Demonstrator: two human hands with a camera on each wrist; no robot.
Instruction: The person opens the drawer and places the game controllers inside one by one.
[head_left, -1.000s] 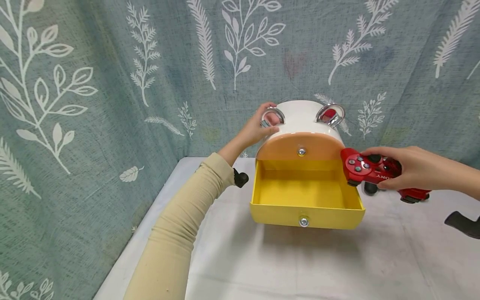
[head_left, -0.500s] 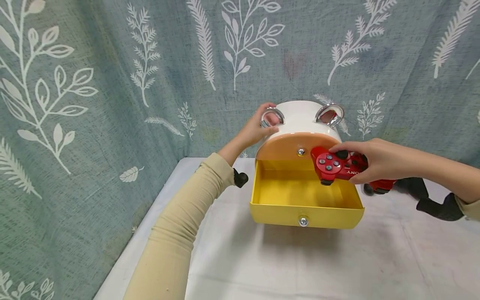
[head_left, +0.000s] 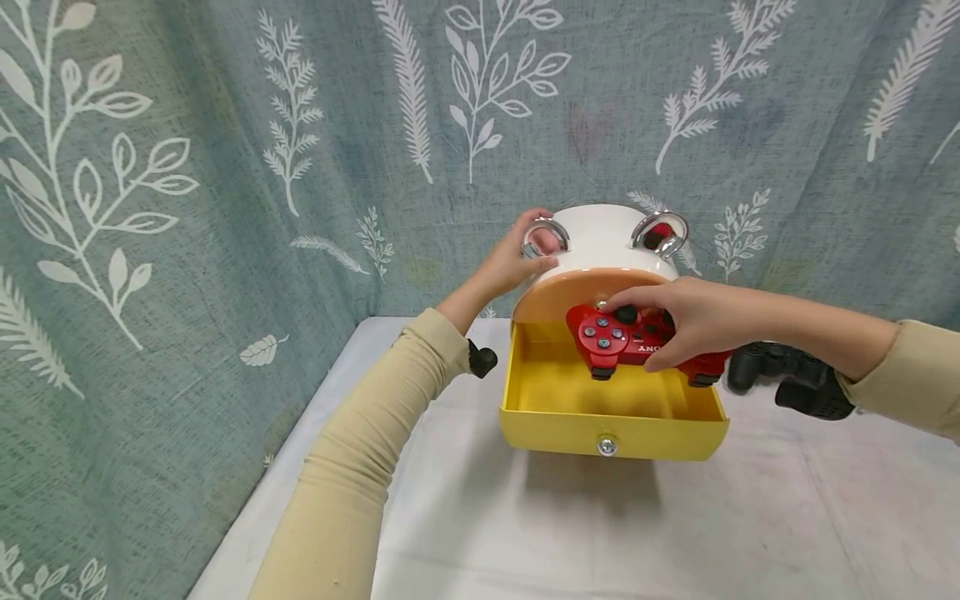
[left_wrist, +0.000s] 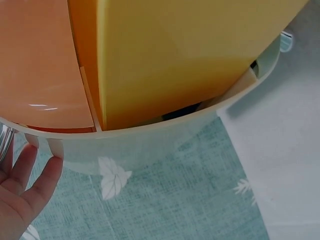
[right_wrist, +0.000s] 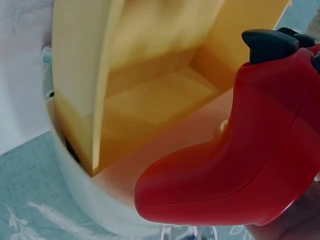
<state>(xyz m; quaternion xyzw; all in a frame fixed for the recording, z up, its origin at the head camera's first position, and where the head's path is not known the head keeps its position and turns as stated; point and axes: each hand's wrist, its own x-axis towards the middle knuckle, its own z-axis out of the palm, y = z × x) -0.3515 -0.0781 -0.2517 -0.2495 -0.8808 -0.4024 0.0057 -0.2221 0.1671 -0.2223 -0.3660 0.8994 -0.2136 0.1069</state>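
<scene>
In the head view a rounded white storage box (head_left: pixel 600 229) stands with its lower yellow drawer (head_left: pixel 547 433) pulled out and its upper orange drawer (head_left: pixel 558 292) closed. My left hand (head_left: pixel 510 258) holds the box's upper left side by a metal ring (head_left: pixel 564 233); its fingertips press the white shell in the left wrist view. With thumb and fingers my right hand (head_left: pixel 708 317) grips a red game controller (head_left: pixel 603 333) above the drawer. One red handle (right_wrist: pixel 200 185) fills much of the right wrist view, in front of the orange face. Nothing is visible inside the drawer.
A black game controller (head_left: pixel 761 360) lies on the white tablecloth (head_left: pixel 750 517) right of the box, partly hidden by the right wrist's camera (head_left: pixel 813 400). Behind hangs a blue-green curtain (head_left: pixel 615 142) with white leaf prints, which also runs along the left side.
My right hand has carried the red game controller leftward from beside the box to over the yellow drawer. My left hand and the box have stayed in place.
</scene>
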